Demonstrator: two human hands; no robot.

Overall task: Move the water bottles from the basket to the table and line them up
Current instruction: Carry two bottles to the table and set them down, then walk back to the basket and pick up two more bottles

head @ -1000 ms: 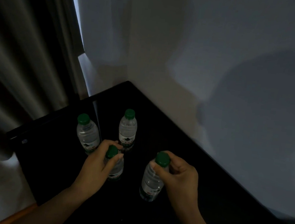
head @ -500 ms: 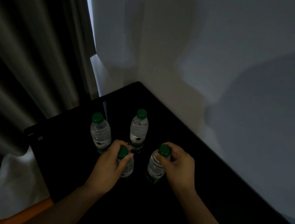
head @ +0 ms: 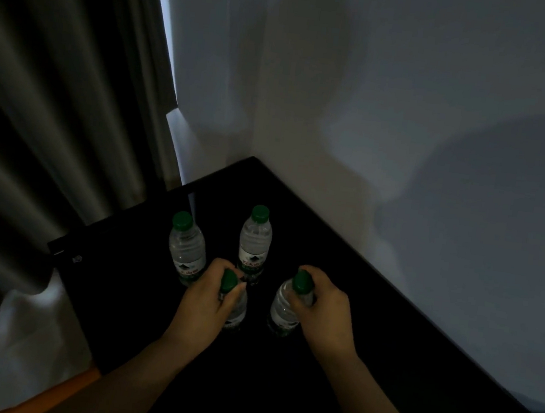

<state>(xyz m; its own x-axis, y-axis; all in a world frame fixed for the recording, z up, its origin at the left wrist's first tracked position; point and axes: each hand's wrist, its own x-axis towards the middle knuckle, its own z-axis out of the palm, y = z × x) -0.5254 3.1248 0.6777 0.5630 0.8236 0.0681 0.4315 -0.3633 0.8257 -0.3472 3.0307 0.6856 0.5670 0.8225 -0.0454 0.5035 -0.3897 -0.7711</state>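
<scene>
Plainly, all four clear bottles (head: 255,241) are green-capped.

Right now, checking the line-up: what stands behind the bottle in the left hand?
Two upright bottles on the table: the back-left bottle and the back-middle bottle. The left hand covers any gap between them and the held bottle.

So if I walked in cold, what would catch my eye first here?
Probably the two bare hands: the left hand grips the near left bottle around its green-capped top, the right hand the near right bottle, both on the black table. Behind them the far left bottle and far right bottle stand unheld toward the wall corner, a dark curtain hanging at left.
</scene>
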